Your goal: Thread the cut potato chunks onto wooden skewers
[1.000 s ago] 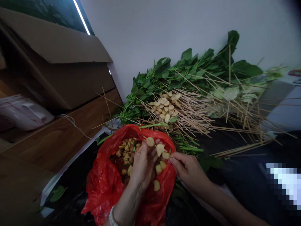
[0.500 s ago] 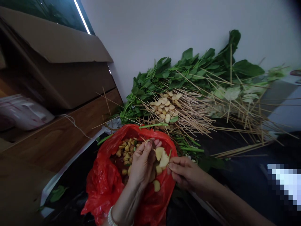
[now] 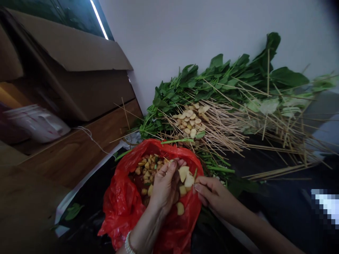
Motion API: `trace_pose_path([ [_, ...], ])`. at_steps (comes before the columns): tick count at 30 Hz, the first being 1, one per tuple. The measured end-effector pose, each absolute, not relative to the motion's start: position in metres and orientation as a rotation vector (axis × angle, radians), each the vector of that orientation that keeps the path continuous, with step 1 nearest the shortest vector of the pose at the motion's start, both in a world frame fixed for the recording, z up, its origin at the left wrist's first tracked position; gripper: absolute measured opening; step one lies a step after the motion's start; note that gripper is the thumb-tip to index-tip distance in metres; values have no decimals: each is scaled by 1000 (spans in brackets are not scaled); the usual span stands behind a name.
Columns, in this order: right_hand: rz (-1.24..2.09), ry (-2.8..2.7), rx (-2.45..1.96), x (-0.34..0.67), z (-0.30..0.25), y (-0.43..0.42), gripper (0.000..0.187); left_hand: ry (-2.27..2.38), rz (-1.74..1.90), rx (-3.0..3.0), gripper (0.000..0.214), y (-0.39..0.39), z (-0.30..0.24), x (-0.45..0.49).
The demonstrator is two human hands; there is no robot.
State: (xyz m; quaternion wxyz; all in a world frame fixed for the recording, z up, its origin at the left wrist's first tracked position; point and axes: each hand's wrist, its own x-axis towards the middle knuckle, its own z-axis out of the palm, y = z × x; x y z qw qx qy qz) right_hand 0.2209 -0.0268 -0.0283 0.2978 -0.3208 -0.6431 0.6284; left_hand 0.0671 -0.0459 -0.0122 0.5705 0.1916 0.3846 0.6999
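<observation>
A red plastic bag (image 3: 120, 208) lies open in front of me, filled with pale yellow vegetable slices (image 3: 147, 167). My left hand (image 3: 164, 187) reaches into the bag, fingers pinched on a slice near the skewer's tip. My right hand (image 3: 214, 197) sits at the bag's right rim, fingers closed on a thin bamboo skewer that carries several slices (image 3: 186, 178). A white bead bracelet (image 3: 128, 244) circles my left wrist.
Behind the bag lie a heap of loose bamboo skewers (image 3: 230, 130), a pile of skewered slices (image 3: 192, 120) and leafy greens (image 3: 225, 79) against a white wall. A cardboard box (image 3: 79, 74) stands on a wooden surface at left, beside a white plastic bag (image 3: 37, 121).
The slices on the skewer have bunched closer to my right hand. My left hand's fingers have shifted from spread to pinched. The view has drifted slightly to the left.
</observation>
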Motion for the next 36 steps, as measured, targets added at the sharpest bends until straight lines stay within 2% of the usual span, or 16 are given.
trace_pose_path([
  [5,1721,-1542,-889,222,-29,-23,36,1059,1528,633,47,-61,-6,30],
  [11,1694,-1594,-948,220,-29,-26,36,1479,1485,814,30,-69,-4,-47],
  [14,1634,-1659,-937,219,-30,-27,37,1729,1286,1116,34,-73,-7,-79],
  [20,1586,-1697,-897,218,-33,-28,37,2426,636,1714,38,-80,-5,-112],
  [27,1614,-1711,-918,218,-38,-28,32,2270,258,1752,27,-95,15,-109],
  [32,1626,-1728,-925,218,-37,-28,32,2630,-110,1696,37,-106,30,-111],
  [36,1593,-1745,-930,219,-38,-29,32,2686,-189,1757,37,-105,28,-112],
])
